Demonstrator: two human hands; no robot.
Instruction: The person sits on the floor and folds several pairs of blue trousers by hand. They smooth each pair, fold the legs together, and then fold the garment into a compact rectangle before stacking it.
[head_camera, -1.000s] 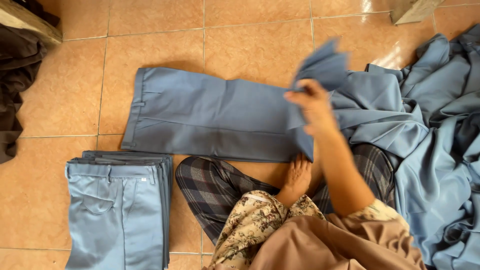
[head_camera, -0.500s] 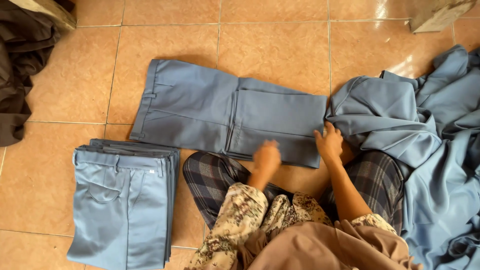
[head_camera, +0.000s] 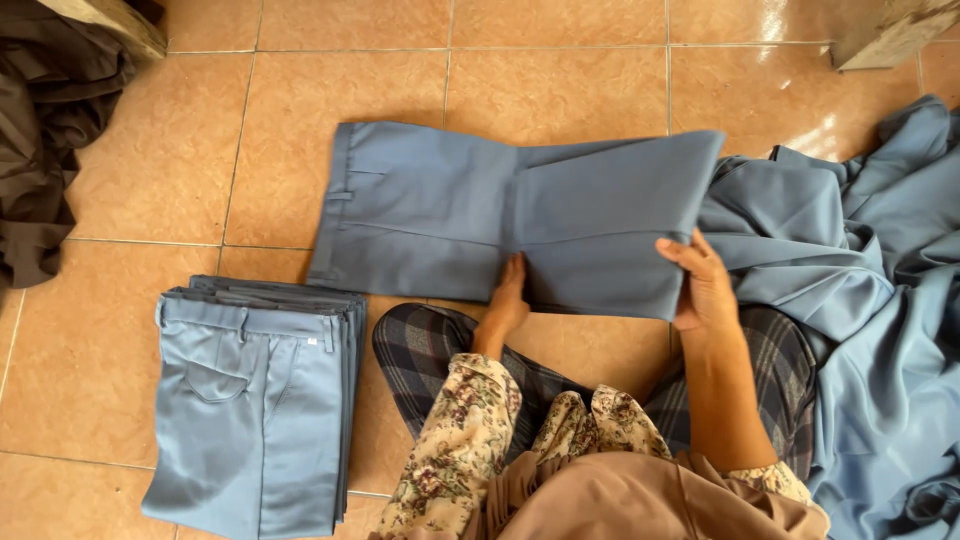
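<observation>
While fingers (head_camera: 690, 262) pinch trousers (head_camera: 520, 215) | folded stack (head_camera: 255, 400) left | cloth heap (head_camera: 880, 300) right

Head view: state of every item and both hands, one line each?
Blue trousers: flat on the tiled floor, leg end folded over once.
Left hand: pressing the near edge at the fold.
Right hand: gripping the folded end's edge.
Stack of folded blue trousers: neat pile, squared.
Heap of blue garments: loose, unfolded.
Dark cloth: crumpled.
</observation>
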